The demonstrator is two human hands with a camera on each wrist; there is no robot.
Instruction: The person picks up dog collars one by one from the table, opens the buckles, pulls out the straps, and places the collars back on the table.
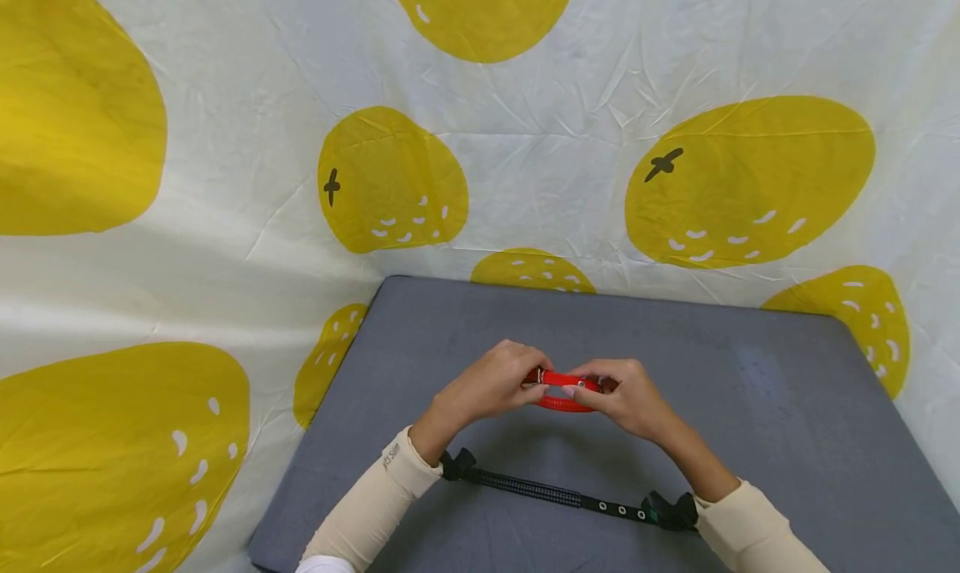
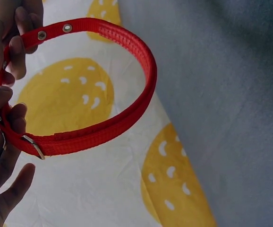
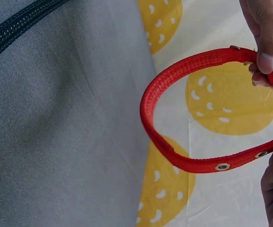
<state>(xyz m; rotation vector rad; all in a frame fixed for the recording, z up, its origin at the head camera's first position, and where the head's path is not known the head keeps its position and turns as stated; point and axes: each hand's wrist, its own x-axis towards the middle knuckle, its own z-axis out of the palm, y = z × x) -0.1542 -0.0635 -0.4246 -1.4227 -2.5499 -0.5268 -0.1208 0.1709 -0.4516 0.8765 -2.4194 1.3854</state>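
A red collar (image 1: 558,404) with metal eyelets and a metal buckle (image 2: 34,146) is bent into a loop, held above the grey table. My left hand (image 1: 498,379) pinches its buckle end between thumb and fingers. Opposite it, my right hand (image 1: 626,396) grips the eyelet end of the strap. In the left wrist view the fingertips of both hands come close together where the ends meet, and the strap end at the buckle is partly covered by fingers. The padded part of the loop hangs away from both hands.
A black collar (image 1: 525,485) with eyelets lies across the grey table (image 1: 600,323), below my wrists. Dark blocks (image 1: 667,510) show beside the wrists. Behind and to the left hangs a white cloth (image 1: 540,181) printed with yellow fruit, meeting the table's edges.
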